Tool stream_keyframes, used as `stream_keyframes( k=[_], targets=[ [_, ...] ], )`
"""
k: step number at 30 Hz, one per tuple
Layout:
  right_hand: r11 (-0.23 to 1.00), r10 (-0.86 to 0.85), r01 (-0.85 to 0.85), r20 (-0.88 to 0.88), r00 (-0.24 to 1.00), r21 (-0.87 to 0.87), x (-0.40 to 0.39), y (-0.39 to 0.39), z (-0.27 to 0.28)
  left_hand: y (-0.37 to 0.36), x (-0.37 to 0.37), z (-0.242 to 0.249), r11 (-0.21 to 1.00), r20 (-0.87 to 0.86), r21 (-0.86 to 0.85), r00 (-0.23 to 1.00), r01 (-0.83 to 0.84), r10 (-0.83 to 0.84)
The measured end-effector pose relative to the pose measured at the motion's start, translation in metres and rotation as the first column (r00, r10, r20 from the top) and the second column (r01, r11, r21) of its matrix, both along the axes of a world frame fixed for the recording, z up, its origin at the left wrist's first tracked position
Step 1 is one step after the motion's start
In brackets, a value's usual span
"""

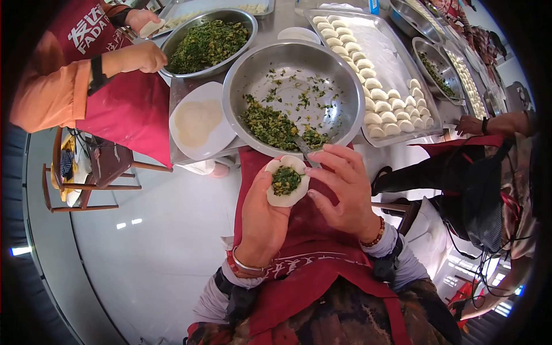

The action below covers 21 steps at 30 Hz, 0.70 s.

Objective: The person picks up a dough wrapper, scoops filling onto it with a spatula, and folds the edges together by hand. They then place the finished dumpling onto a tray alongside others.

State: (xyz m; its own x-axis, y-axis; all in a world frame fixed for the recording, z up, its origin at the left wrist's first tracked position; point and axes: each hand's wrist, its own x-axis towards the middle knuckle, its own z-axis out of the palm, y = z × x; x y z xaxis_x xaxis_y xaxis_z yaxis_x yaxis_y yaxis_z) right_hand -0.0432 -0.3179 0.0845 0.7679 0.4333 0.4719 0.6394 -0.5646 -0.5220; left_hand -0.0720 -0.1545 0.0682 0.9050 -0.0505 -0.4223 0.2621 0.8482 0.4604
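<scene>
Wrapper (pixel 283 201) and filling (pixel 286 180) are at the centre of the frame, in our left hand (pixel 265 215). The dough is unfolded, with the green and yellow heap on its middle and a pale border showing around it. Our left fingers support it from beneath and the thumb lies along its left edge, so that hand is grasping it. Our right hand (pixel 348 192), just right of centre, has its fingers loosely bent and spread, the thumb apart from the index finger, whose tip meets the wrapper's right edge. A spoon (pixel 301 145) runs close to those fingers; we cannot tell whether they touch its handle.

At the upper centre we see a steel bowl (pixel 234 95). The spoon dips into more filling gathered low in it, and scraps cling higher up. Just left of it, a white plate (pixel 183 146) bears pale round dough sheets (pixel 197 122). At the upper right, a metal tray (pixel 397 57) carries dumplings (pixel 382 107) in rows, a narrow band up its left side and a broader group at its lower end.

At the upper left, a co-worker's hand (pixel 144 56) is close to a second, heaped basin (pixel 252 37); their other hand (pixel 137 18) holds a dough piece (pixel 150 27). Below our hands, our red apron (pixel 270 305) shows white lettering.
</scene>
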Motion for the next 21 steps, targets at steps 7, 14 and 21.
stream_keyframes(
  k=[7,14,21],
  targets=[
    [0.997,0.065,-0.064,-0.034,0.997,0.041,-0.002,0.002,-0.010,0.000,-0.005,0.000,1.000,0.005,-0.016,1.000,0.003,-0.002],
    [0.994,0.096,-0.093,-0.044,0.994,0.058,0.001,0.002,0.004,-0.004,-0.009,0.002,0.997,0.025,0.033,0.997,0.076,-0.077],
    [0.995,0.075,-0.073,-0.021,0.997,0.060,0.008,0.006,0.001,-0.007,-0.013,0.006,0.991,0.049,0.055,0.991,0.122,-0.124]
  ],
)
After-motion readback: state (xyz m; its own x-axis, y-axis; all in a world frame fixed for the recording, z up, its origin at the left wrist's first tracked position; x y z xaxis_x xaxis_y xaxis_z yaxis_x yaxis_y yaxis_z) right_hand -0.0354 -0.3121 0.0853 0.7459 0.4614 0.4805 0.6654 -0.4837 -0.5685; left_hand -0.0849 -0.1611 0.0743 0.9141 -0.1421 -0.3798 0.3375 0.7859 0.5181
